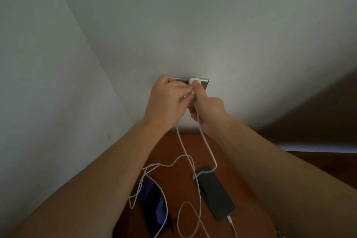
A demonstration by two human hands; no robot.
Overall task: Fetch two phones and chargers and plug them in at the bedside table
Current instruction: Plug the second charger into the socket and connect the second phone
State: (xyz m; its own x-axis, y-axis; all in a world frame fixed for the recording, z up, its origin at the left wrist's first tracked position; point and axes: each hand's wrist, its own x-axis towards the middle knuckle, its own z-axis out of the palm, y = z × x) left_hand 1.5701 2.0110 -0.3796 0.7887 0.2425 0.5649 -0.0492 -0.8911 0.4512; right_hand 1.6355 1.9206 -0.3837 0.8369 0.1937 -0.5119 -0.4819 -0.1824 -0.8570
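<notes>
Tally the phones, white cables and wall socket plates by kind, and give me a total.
Phones: 2
White cables: 2
Wall socket plates: 1
Total: 5

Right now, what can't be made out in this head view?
Head view only:
1. Grey metal socket plate: outlets hidden by the left hand and right hand.
2. White charger plug: seating hidden by fingers.
3. Dark purple-tinted phone: left edge behind the left forearm, cable connection unclear.
</notes>
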